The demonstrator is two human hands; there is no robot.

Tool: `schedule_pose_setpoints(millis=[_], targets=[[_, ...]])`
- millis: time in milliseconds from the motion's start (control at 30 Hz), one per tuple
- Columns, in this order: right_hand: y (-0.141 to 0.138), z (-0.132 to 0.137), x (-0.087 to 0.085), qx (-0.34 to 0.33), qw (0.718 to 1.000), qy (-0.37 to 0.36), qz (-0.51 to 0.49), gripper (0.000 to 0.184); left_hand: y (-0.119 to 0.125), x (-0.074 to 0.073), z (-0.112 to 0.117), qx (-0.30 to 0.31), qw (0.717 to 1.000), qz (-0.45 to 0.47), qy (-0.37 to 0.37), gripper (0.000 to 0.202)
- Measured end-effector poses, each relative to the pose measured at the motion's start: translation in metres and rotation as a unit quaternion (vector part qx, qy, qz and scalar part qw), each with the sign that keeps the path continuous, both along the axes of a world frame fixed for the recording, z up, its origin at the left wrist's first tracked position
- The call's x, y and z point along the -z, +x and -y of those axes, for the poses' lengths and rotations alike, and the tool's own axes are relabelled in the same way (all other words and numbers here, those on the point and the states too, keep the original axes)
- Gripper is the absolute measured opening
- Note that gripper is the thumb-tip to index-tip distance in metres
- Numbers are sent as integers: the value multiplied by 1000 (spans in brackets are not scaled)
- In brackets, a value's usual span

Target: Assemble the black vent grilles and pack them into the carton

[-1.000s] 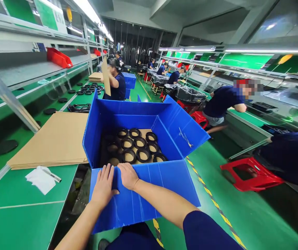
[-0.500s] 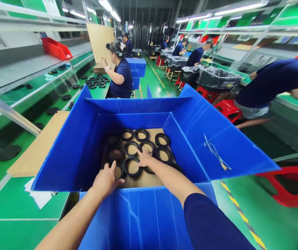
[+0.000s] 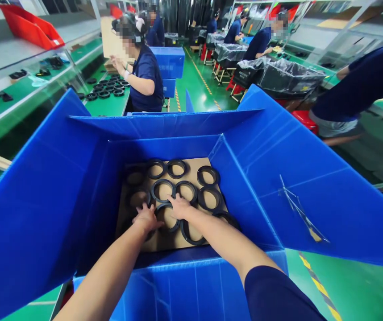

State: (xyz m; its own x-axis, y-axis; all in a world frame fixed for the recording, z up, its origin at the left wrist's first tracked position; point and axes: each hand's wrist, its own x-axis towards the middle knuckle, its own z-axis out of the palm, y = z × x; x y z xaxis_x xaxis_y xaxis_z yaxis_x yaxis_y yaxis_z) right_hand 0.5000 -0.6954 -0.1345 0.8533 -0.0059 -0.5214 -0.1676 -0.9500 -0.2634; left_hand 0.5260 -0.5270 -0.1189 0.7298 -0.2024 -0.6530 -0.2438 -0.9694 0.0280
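Black rings point(image 3: 217, 199) sit in rough rows on cardboard point(image 3: 192, 172) inside our blue box point(image 3: 164, 149): one layer is laid out, uncovered, and the flaps point(image 3: 345, 200) stand spread. Our left hand point(image 3: 145, 218) reaches over the near-left rings, our right hand point(image 3: 180, 207) over the middle ones, fingers splayed, neither closed. Far left, a bench point(image 3: 111, 107) carries more rings point(image 3: 118, 95).

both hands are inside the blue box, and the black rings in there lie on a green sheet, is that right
Not quite: in the current head view the sheet under the black rings is brown. The left hand and right hand are indeed inside the blue box.
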Motion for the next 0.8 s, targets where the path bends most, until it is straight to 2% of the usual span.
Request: schedule_pose_setpoints(millis=[100, 200, 367, 500, 633, 700, 800], targets=[[-2, -6, 3, 9, 1000, 2, 14, 72, 1, 11, 2, -5, 1000, 2, -6, 77], [0, -12, 3, 16, 1000, 7, 21, 60, 0, 16, 3, -29, 999, 17, -25, 52], [7, -20, -9, 25, 998, 24, 43, 44, 3, 5, 8, -75, 992, 64, -80, 41], [10, -19, -28, 32, 996, 35, 73, 42, 5, -15, 9, -104, 985, 86, -111, 38], [10, -13, -52, 31, 993, 41, 102, 48, 0, -44, 9, -120, 972, 122, -160, 40], [9, -10, -70, 29, 990, 41, 133, 51, -7, -62, 9, -127, 963, 146, -189, 40], [-4, -4, -108, 19, 980, 32, 197, 54, -25, -96, 10, -141, 943, 192, -231, 42]])
